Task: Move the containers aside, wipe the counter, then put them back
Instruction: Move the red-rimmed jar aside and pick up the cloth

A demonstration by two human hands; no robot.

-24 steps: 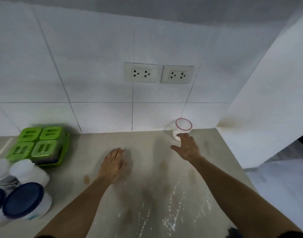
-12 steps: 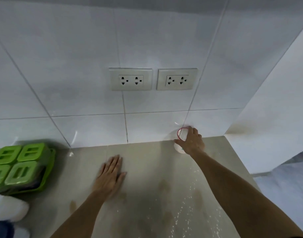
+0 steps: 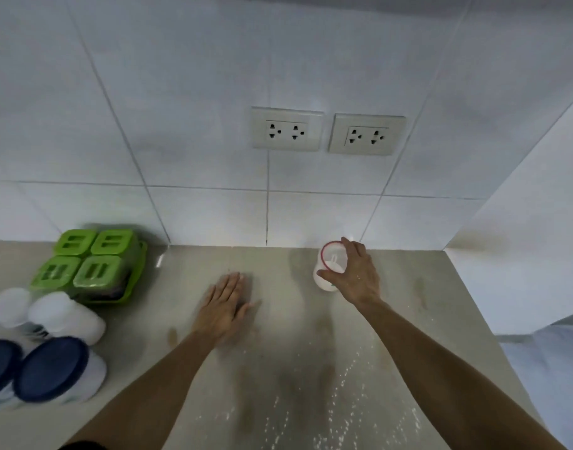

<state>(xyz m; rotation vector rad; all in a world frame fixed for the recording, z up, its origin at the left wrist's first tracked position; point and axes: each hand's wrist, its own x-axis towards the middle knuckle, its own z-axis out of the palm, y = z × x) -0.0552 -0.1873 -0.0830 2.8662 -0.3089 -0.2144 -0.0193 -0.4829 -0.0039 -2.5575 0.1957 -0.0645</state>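
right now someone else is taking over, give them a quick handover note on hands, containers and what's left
Right hand: grips the small white cup with the red rim, near the back wall.
Left hand: flat on the counter, fingers straight, holding nothing.
Containers: green box set, two white jars and two blue-lidded tubs are grouped at the left of the counter.
Done: those look moved aside; only the cup is apart from them.
Left: white specks show on the counter in front, and no cloth is in view. Probably move the cup, wipe, then put everything back.
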